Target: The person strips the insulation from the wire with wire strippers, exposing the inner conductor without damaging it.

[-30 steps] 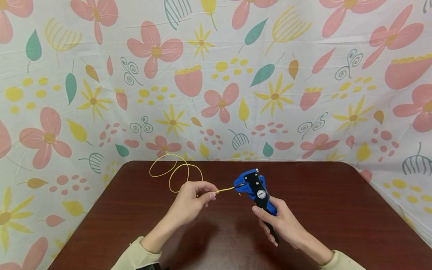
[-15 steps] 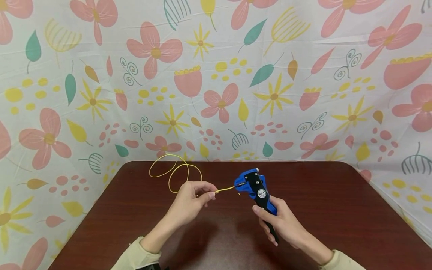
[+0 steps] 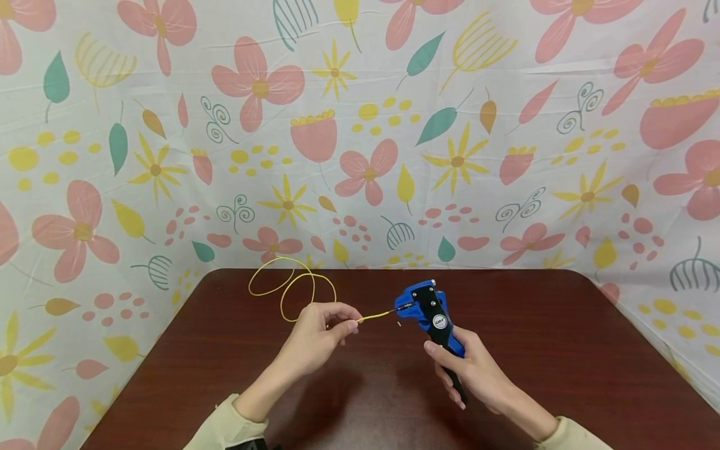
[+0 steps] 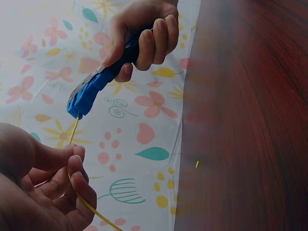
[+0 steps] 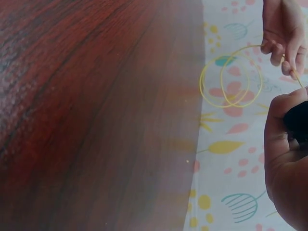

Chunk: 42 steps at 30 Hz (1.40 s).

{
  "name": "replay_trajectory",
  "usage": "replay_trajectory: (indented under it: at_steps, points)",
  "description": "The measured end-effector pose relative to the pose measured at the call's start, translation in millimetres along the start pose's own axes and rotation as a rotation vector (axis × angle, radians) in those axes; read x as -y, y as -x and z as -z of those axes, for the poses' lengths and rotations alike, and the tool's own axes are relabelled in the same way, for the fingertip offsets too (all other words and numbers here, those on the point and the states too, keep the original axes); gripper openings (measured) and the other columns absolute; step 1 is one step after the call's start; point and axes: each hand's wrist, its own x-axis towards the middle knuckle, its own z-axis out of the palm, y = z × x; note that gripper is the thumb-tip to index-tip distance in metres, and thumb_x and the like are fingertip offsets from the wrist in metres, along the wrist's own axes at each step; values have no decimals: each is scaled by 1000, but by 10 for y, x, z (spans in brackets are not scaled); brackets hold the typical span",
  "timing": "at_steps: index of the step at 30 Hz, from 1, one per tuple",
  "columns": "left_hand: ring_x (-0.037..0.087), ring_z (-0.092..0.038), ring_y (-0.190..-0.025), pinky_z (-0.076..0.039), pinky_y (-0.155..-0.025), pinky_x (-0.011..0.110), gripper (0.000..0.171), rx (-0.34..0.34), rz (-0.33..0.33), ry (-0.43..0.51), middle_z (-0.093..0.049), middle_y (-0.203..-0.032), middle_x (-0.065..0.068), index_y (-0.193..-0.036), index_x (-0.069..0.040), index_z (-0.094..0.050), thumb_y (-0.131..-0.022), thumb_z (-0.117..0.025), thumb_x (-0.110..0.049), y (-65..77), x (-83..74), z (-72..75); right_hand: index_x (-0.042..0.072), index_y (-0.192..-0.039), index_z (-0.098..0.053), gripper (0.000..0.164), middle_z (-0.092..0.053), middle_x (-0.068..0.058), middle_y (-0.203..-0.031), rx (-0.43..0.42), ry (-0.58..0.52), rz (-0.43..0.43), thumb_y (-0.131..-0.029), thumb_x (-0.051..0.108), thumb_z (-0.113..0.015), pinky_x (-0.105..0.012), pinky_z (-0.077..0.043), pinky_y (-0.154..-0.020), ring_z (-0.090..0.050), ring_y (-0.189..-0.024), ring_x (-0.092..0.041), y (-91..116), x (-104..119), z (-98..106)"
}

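My left hand (image 3: 323, 331) pinches a thin yellow wire (image 3: 371, 317) between thumb and fingertips. Its short free end points right, and a thin darker bit at the tip reaches the nose of a blue and black wire stripper (image 3: 432, 309). My right hand (image 3: 475, 369) grips the stripper by its handles, head up and leaning left. In the left wrist view the wire (image 4: 73, 130) meets the tool's blue head (image 4: 83, 100). The right wrist view shows only a dark part of the handle (image 5: 298, 120), partly hidden by the right hand.
Loose loops of the yellow wire (image 5: 261, 79) hang out behind the left hand. A tiny yellow scrap (image 4: 197, 164) lies on the dark brown table (image 3: 534, 325). A flower-patterned cloth (image 3: 360, 156) hangs behind the table's back edge.
The right hand and wire stripper have shifted slightly right, away from the left hand, and a thin dark bit now shows between wire insulation and tool. The left hand stays put.
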Motion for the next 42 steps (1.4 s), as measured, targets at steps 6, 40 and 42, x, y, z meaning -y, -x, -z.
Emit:
replay_trajectory:
  at_steps: [6,40,42]
  points:
    - [24,-63,-64,-51,-60,25,11,3,2,4,-73,-81,0,-97,-5,-77,-96,-71,4,-2,9,-1,-8,-123,-48,20,-45,-31,-66,16,-4,19,-113,10,-47,-45,-47,-33,-47,-38,-37,-11,-5,9]
    - [21,-62,-62,-51,-59,25,12,-11,-6,-2,-73,-81,0,-97,-6,-78,-96,-72,4,14,28,42,-14,-114,-41,32,-43,-36,-66,-34,4,-50,-113,17,-50,-46,-47,-33,-46,-39,-34,-17,-55,145]
    - [22,-62,-62,-51,-59,25,12,-11,-8,-5,-73,-81,0,-97,-6,-78,-95,-72,4,12,26,41,-14,-114,-41,33,-45,-35,-65,-40,12,-64,-113,18,-50,-46,-47,-33,-48,-39,-31,-21,-64,161]
